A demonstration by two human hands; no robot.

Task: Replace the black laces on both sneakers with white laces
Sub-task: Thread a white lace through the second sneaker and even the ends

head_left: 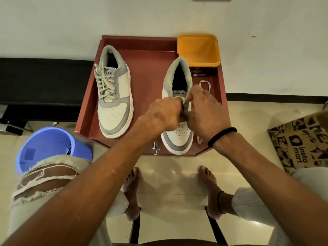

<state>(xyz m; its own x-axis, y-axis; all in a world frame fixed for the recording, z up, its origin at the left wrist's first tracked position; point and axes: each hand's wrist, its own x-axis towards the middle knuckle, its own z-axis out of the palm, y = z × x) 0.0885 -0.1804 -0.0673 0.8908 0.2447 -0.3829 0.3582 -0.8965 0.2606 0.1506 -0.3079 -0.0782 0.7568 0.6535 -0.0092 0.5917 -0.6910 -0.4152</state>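
Both hands, left hand (162, 113) and right hand (204, 110), pinched a white lace (188, 106) over the right sneaker (179, 134) on the surface (147, 75).

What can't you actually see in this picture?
- Head view: eyelets of the right sneaker are hidden under the left hand and right hand.
- How far its white lace is threaded: covered by the hands.
- Orange tub label: too small.
- Blue bucket contents: hidden by a knee.
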